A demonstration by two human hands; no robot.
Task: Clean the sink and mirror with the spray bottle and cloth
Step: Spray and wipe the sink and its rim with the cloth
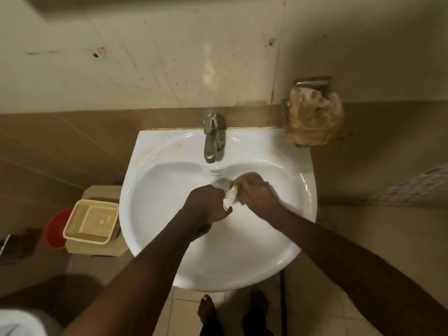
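1. I am looking down over both hands, which are meeting above the middle of the white sink (150,190), a little nearer its back edge than its front rim.
2. My left hand (207,204) is holding a small white bottle (229,198) with a yellow tip; its fingers are clenched around the bottle's body, and the yellow end is pointing toward the right hand.
3. My right hand (258,192) is gripping a brownish cloth (251,177), fingers curled over it, with a bunch of it showing just beyond the knuckles, toward the back wall of the basin.
4. The bottle's tip is sitting just beside the cloth; the picture is blurred there, so I cannot tell whether they are touching.
5. The metal tap (212,138) is standing at the middle of the sink's back edge, its spout reaching over the basin, apart from both hands.
6. Brown stains are showing along the back-left part of the sink's rim.
7. A crumpled brownish bag (315,117) is hanging on a metal holder on the wall, just past the sink's back-right corner.
8. A pale yellow basket (93,220) is sitting below the sink's left edge, with a red bucket (57,229) beside it on the floor.
9. A bare foot (206,310) is standing on the floor tiles under the sink's front rim.
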